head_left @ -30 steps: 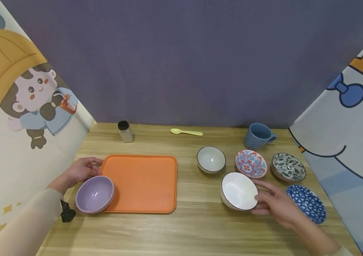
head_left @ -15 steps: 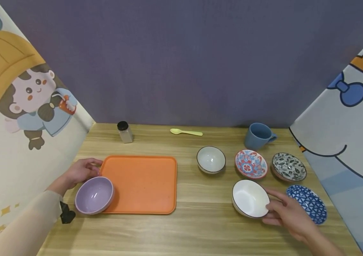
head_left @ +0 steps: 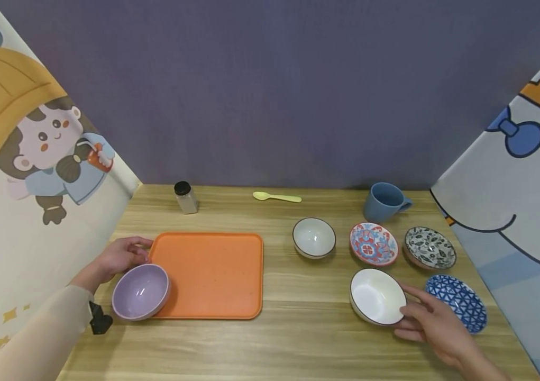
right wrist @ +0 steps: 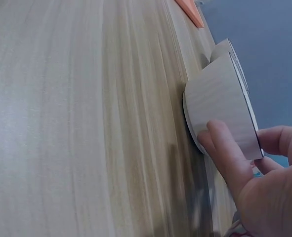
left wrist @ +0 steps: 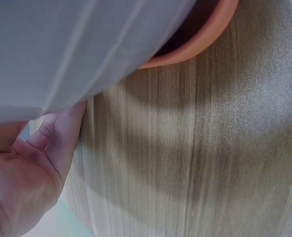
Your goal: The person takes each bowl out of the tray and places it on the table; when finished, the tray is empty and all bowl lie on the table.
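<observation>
In the head view, my right hand (head_left: 433,323) grips the right side of a white bowl (head_left: 376,296) with a dark rim. The thumb is at its rim and the fingers lie along its outer wall, as the right wrist view also shows; the base is on or just above the table. My left hand (head_left: 124,256) is beside the far left side of a purple bowl (head_left: 141,292), fingers loosely bent. That bowl overlaps the left edge of an orange tray (head_left: 212,275). In the left wrist view the bowl hides the fingertips, so contact is unclear.
A smaller white bowl (head_left: 314,238), a red-and-blue patterned dish (head_left: 373,243), a leaf-patterned dish (head_left: 429,247) and a blue patterned dish (head_left: 457,301) stand right. Behind are a blue mug (head_left: 384,202), a yellow spoon (head_left: 276,197) and a black-capped jar (head_left: 186,198).
My right hand has moved the white bowl right and toward me, away from the red-and-blue dish, slowing over the last half second. The left hand and purple bowl have stayed in place.
</observation>
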Tool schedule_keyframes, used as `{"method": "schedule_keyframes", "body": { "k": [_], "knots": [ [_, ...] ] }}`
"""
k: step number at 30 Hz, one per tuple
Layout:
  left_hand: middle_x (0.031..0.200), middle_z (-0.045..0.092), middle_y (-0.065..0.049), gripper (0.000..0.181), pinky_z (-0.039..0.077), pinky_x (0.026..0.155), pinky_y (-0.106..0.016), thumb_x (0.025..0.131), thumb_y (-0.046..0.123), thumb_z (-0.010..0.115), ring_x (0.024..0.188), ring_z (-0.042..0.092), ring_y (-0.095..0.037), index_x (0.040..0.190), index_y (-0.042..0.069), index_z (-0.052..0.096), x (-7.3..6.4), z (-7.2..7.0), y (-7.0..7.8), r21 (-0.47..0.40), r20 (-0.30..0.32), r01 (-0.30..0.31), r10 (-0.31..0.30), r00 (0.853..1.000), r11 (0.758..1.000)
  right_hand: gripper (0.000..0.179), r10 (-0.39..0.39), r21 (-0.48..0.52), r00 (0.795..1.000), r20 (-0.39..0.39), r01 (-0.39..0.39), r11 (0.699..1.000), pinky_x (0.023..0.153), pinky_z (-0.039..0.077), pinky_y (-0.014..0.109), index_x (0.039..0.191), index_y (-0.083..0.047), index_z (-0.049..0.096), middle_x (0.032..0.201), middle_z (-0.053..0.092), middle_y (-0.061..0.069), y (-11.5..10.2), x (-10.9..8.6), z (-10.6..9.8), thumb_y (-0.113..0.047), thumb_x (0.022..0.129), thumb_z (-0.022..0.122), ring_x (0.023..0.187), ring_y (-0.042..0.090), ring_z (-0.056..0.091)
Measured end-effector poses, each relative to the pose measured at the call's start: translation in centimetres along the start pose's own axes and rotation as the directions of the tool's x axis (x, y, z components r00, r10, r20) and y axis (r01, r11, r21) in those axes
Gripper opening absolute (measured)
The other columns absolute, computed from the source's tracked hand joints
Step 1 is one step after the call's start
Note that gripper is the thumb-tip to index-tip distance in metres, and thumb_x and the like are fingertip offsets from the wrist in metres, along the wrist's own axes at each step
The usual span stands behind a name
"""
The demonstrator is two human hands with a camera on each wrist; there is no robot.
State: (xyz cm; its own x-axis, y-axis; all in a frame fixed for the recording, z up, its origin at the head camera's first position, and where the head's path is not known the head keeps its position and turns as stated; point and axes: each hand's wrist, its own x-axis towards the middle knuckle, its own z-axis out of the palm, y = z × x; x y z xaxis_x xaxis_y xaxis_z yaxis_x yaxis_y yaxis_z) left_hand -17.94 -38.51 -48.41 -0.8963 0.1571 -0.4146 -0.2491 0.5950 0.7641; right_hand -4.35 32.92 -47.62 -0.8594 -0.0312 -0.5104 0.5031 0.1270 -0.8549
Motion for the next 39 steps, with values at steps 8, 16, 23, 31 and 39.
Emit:
{"method": "schedule_keyframes", "body": {
  "k": [8,16,23,31,39],
  "knots": [
    [0.103,0.071,-0.014,0.053,0.059,0.069,-0.031,0.095,-0.005,0.059,0.086,0.068,-0.016,0.145,-0.010,0.045,-0.1,0.1,-0.5,-0.028,0.005,-0.012,0.012,1.000,1.000,0.068,-0.048,-0.018,0.999,-0.023,0.048,0.999,0.088,0.059,0.051,0.164,-0.005,0.014,0.157,0.028,0.040,0.5,-0.6,0.3,-0.008,0.106,0.049,0.105,0.032,0.073],
    [0.102,0.071,-0.014,0.053,0.058,0.070,-0.031,0.094,-0.006,0.059,0.086,0.067,-0.017,0.146,-0.011,0.044,-0.2,0.2,-0.8,-0.027,-0.001,-0.017,0.017,1.000,0.999,0.090,-0.058,-0.083,0.996,-0.068,0.052,0.995,0.087,0.060,0.047,0.164,-0.009,0.019,0.159,0.027,0.036,0.8,-1.0,0.6,-0.009,0.092,0.075,0.113,0.021,0.067],
    [0.103,0.071,-0.015,0.053,0.058,0.070,-0.031,0.095,-0.006,0.059,0.087,0.067,-0.017,0.146,-0.011,0.044,0.0,0.2,-0.7,-0.017,0.005,-0.032,0.032,0.999,0.999,0.093,-0.066,-0.112,0.997,-0.039,0.061,0.992,0.086,0.060,0.047,0.163,-0.003,0.014,0.161,0.020,0.037,0.5,-1.6,0.2,-0.005,0.092,0.074,0.111,0.023,0.069],
    [0.103,0.071,-0.016,0.053,0.059,0.069,-0.031,0.095,-0.005,0.060,0.085,0.068,-0.016,0.145,-0.010,0.046,0.3,-0.1,-0.3,-0.016,0.003,-0.020,0.020,1.000,1.000,0.084,-0.099,-0.353,0.995,-0.031,0.082,0.932,0.082,0.062,0.041,0.159,0.002,0.023,0.149,0.051,0.026,-2.9,-2.5,-1.8,-0.026,0.097,0.072,0.106,-0.001,0.065],
    [0.103,0.070,-0.017,0.053,0.059,0.069,-0.030,0.095,-0.005,0.061,0.085,0.068,-0.014,0.145,-0.011,0.045,0.3,-0.2,-0.3,-0.013,0.004,-0.019,0.019,1.000,1.000,0.066,-0.351,-0.476,0.932,0.091,0.350,0.807,0.085,0.058,0.025,0.156,-0.006,0.039,0.135,0.062,-0.015,-8.5,-1.7,-0.9,-0.029,0.101,0.067,0.108,-0.005,0.065]
  ]
}}
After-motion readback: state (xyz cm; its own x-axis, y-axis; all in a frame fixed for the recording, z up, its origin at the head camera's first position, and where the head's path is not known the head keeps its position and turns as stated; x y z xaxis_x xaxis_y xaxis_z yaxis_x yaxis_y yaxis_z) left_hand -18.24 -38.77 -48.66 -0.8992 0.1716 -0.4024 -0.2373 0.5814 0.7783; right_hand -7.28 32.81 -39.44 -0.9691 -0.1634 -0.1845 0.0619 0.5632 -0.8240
